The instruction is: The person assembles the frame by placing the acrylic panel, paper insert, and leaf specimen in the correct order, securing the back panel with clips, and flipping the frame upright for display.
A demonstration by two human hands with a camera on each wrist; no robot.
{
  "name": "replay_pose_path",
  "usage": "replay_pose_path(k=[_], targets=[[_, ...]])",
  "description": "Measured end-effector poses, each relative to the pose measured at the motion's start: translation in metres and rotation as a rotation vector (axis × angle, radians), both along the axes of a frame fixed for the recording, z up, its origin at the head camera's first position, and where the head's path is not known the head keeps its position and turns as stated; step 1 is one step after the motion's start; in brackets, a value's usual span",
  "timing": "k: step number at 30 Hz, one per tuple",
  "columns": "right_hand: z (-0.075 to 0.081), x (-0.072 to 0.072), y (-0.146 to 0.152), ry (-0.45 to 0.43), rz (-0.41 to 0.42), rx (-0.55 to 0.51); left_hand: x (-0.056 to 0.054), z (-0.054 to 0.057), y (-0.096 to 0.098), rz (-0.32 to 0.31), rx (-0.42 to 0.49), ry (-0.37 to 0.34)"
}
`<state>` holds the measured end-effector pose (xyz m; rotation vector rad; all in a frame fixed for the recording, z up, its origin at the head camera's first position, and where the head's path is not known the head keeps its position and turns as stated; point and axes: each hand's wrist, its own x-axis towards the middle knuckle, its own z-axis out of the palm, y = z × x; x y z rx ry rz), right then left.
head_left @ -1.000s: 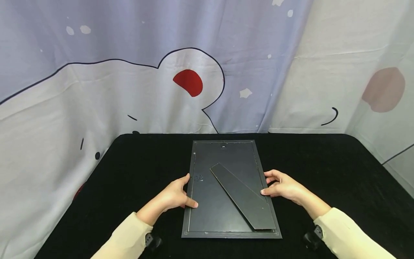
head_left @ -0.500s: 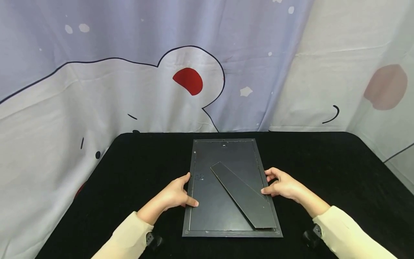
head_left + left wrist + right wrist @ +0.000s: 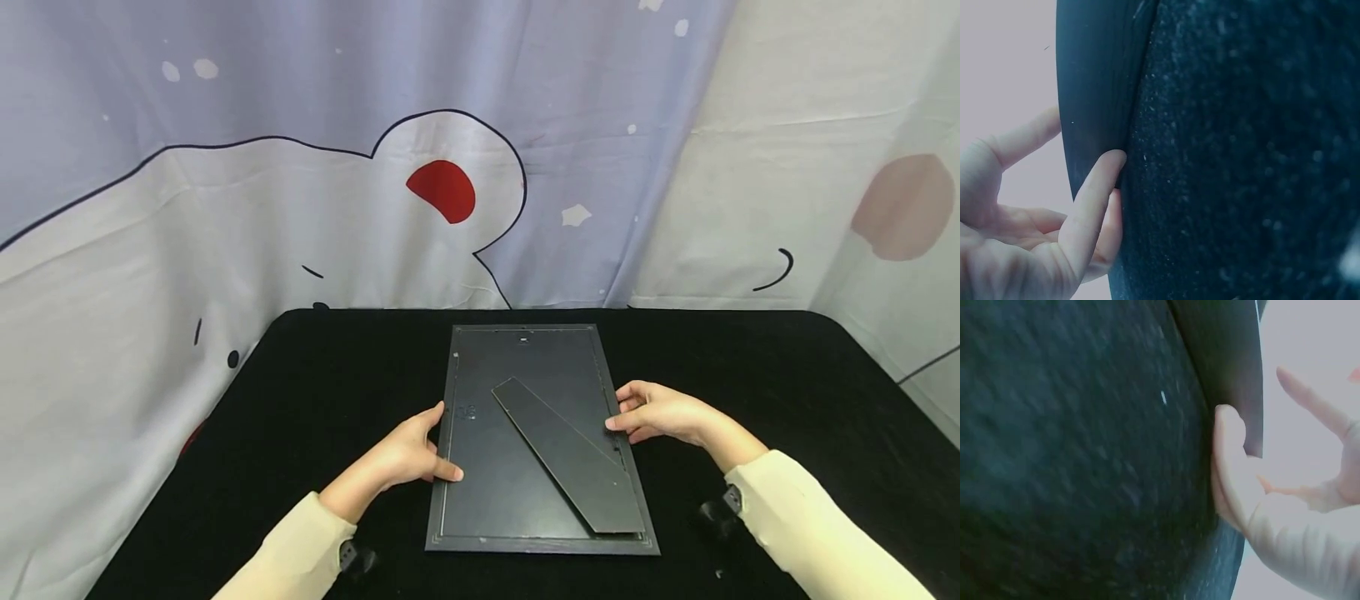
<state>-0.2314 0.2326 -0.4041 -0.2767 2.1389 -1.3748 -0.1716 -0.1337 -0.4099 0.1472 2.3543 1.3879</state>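
Observation:
A dark grey picture frame lies back side up on the black-covered table, its slanted stand leg folded down against the backing. My left hand grips the left edge, thumb on the backing and fingers around the side; in the left wrist view its fingertips press the frame's side. At the right edge is my right hand. The right wrist view shows its fingers against the frame's side, while the thumb stands a little apart from it.
Black cloth covers the table. Behind it hangs a pale lilac and white curtain with cartoon prints, which also runs along the left side and the right. A tiny light speck shows on the cloth at the front right.
My right hand has slid a little farther up the frame's right edge, away from me. The left hand keeps its hold, and the frame lies as before apart from a slight shift of the view.

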Motion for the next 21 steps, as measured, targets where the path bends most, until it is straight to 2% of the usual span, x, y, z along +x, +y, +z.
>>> replay_pose_path(k=[5,10,16,21], targets=[[-0.004,-0.021,0.007,-0.003,0.003,-0.029,0.000,-0.002,0.000,0.004,0.007,-0.001],[-0.008,-0.035,0.012,-0.008,-0.002,-0.096,0.001,-0.004,0.000,0.004,-0.008,0.000],[-0.011,-0.042,0.009,-0.037,-0.080,-0.087,0.001,-0.004,0.000,0.001,0.000,-0.004],[-0.011,-0.045,0.007,-0.044,-0.096,-0.090,0.001,-0.004,-0.001,0.004,0.020,-0.005]])
